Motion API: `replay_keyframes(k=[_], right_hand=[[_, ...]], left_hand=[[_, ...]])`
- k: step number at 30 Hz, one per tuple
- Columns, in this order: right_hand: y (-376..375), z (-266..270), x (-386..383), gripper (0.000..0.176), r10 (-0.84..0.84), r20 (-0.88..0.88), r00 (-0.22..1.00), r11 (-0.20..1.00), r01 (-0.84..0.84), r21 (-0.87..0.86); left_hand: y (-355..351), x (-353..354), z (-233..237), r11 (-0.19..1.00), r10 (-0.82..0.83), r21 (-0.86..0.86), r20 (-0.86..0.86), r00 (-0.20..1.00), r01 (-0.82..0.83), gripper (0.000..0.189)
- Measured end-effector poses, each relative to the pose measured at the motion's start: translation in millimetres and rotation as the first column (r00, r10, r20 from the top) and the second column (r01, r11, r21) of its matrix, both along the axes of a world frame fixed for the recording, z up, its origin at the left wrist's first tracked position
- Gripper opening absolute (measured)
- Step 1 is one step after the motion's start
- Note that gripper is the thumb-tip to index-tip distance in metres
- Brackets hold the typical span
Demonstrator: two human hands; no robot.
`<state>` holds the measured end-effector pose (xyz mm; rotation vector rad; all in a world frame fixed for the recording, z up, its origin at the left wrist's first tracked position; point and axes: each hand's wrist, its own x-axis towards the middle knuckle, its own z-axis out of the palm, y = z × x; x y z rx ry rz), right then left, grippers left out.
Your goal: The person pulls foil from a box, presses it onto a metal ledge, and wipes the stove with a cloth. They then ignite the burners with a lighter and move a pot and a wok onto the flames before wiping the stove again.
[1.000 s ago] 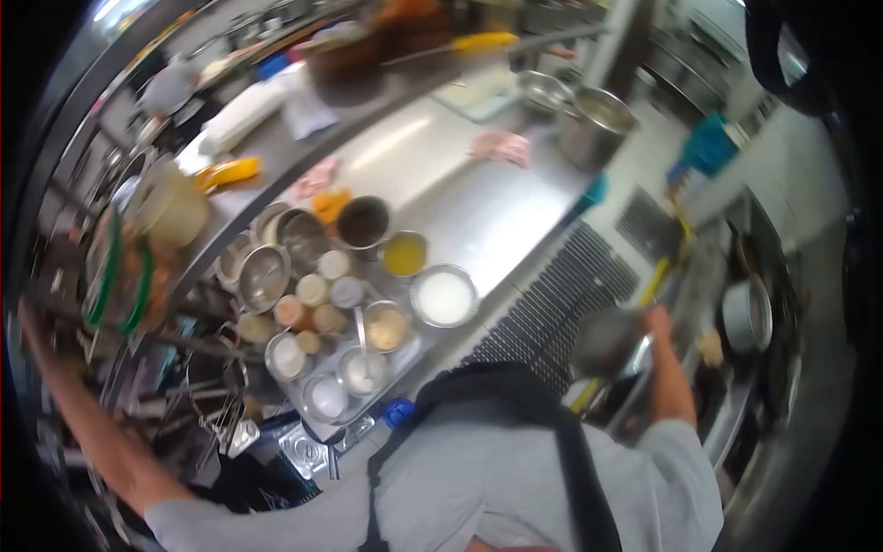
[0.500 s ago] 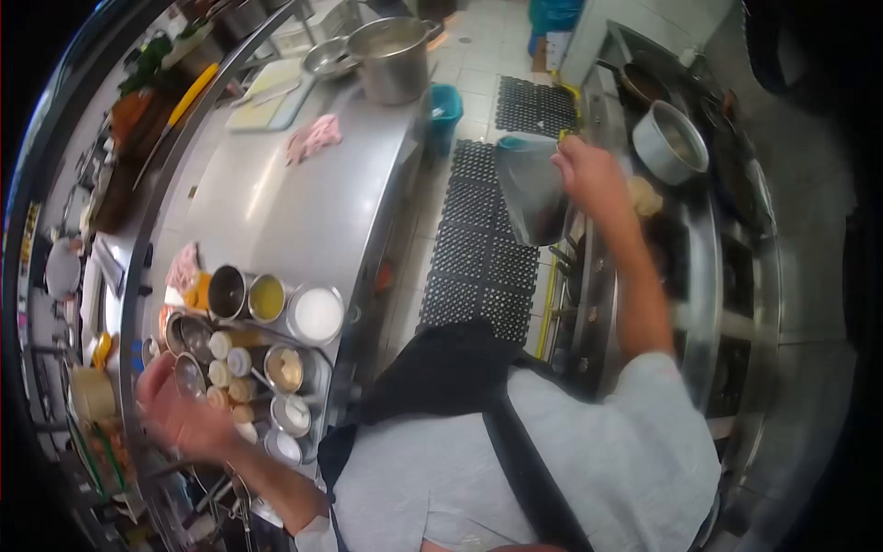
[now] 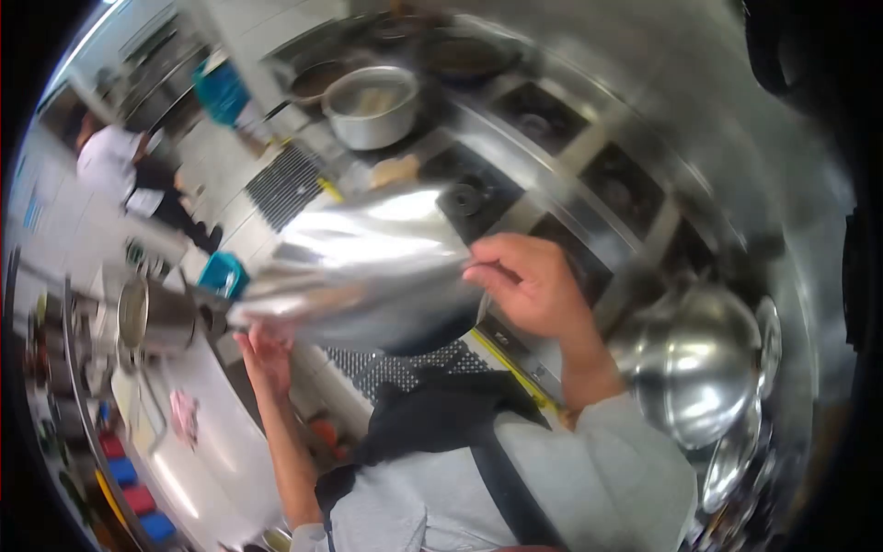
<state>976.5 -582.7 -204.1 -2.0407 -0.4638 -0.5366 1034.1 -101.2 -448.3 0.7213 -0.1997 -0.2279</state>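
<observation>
A broad, shiny silver metal piece (image 3: 368,267) spans the space in front of my chest, smeared by motion, so I cannot tell if it is a bowl or a tray. My right hand (image 3: 524,281) pinches its right edge between thumb and fingers. At its lower left edge is my left hand (image 3: 267,354), with the fingertips on the rim. The far side of the piece is hidden.
The stove (image 3: 524,120) to the right carries a metal pot (image 3: 370,106). Stacked steel bowls (image 3: 690,363) stand nearer on that side. The left counter (image 3: 198,469) holds a pink cloth (image 3: 184,419) and a large pot (image 3: 161,315). A person (image 3: 110,166) stoops farther back.
My left hand has come from the counter containers to the silver piece, which has moved in from my outstretched right hand. My view has swung right, towards the stove.
</observation>
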Motion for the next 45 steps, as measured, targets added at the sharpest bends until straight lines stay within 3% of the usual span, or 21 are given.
replay_keyframes(k=[2,5,8,9,12,13,15,18,19,20,22,24,27,29,32,34,36,40,42,44,45], right_hand=[[-15,-12,-8,0.015,-0.07,-0.035,0.997,0.997,0.071,0.023],[-34,-36,-23,0.016,-0.235,-0.256,0.938,0.961,0.263,0.084],[-49,-46,-26,0.021,-0.249,-0.182,0.951,0.965,0.259,0.034],[-54,-57,-31,0.027,-0.236,-0.329,0.914,0.939,0.302,0.163],[-49,-58,-31,0.027,-0.168,-0.557,0.813,0.77,0.461,0.441],[-49,-60,-30,0.027,-0.179,-0.553,0.814,0.768,0.467,0.438],[-46,-66,-23,0.022,-0.271,-0.644,0.715,0.823,0.519,0.23],[-34,-68,-9,0.017,-0.385,-0.627,0.677,0.726,0.641,0.247],[-36,-75,-9,0.016,-0.502,-0.608,0.615,0.695,0.706,0.14],[-38,-77,-10,0.016,-0.502,-0.608,0.615,0.694,0.706,0.14],[-40,-77,-10,0.02,-0.521,-0.601,0.607,0.551,0.776,0.307],[-46,-74,-15,0.019,-0.564,-0.599,0.569,0.529,0.805,0.267],[-67,-89,-26,0.012,-0.64,-0.54,0.547,0.381,0.836,0.396],[-89,-99,-32,0.014,-0.678,-0.515,0.525,0.391,0.85,0.352],[-102,-103,-22,0.023,-0.75,-0.444,0.491,0.362,0.866,0.346],[-115,-107,-30,0.024,-0.77,-0.489,0.411,0.385,0.909,0.157],[-120,-102,-31,0.022,-0.789,-0.484,0.379,0.363,0.923,0.132],[-133,-98,-23,0.014,-0.855,-0.379,0.355,0.366,0.93,0.045],[-135,-96,-12,0.014,-0.78,-0.552,0.295,0.21,0.954,0.213],[-144,-95,6,0.015,-0.779,-0.56,0.284,0.176,0.955,0.239],[-147,-88,19,0.015,-0.799,-0.524,0.295,0.172,0.947,0.272]], left_hand=[[-59,13,34,0.985,0.169,0.036,-0.074,0.983,-0.167,0.06],[-92,38,48,0.991,0.103,0.102,-0.174,0.979,-0.086,0.043],[-113,77,61,0.987,-0.04,0.151,-0.089,0.995,0.054,0.029],[-134,83,91,0.979,0.018,0.205,-0.198,0.98,0.023,0.023],[-131,144,73,0.955,-0.114,0.262,-0.113,0.987,0.14,0.021],[-135,159,76,0.95,-0.15,0.262,-0.103,0.983,0.173,0.018],[-150,183,86,0.937,-0.175,0.292,-0.09,0.98,0.194,0.017],[-170,215,97,0.912,-0.224,0.34,-0.06,0.973,0.231,0.016],[-177,225,99,0.899,-0.254,0.353,-0.062,0.965,0.259,0.016],[-186,234,102,0.885,-0.283,0.367,-0.065,0.957,0.287,0.016],[-209,250,116,0.831,-0.337,0.455,-0.049,0.94,0.321,0.02],[-243,260,132,0.759,-0.395,0.539,-0.064,0.917,0.365,0.029],[-282,280,139,0.726,-0.486,0.539,-0.035,0.873,0.426,0.038],[-298,304,123,0.673,-0.564,0.59,0.018,0.826,0.447,0.043],[-325,305,170,0.559,-0.67,0.708,0.079,0.738,0.432,0.042],[-338,314,193,0.483,-0.728,0.798,0.136,0.672,0.361,0.045],[-352,323,210,0.323,-0.793,0.946,0.252,0.554,0.032,0.046],[-390,340,220,0.32,-0.817,0.937,0.349,0.459,-0.142,0.047],[-412,359,214,0.353,-0.823,0.929,0.364,0.436,-0.109,0.05],[-437,380,210,0.293,-0.842,0.943,0.178,0.509,0.155,0.054],[-447,388,213,0.305,-0.838,0.934,0.17,0.519,0.186,0.053]])
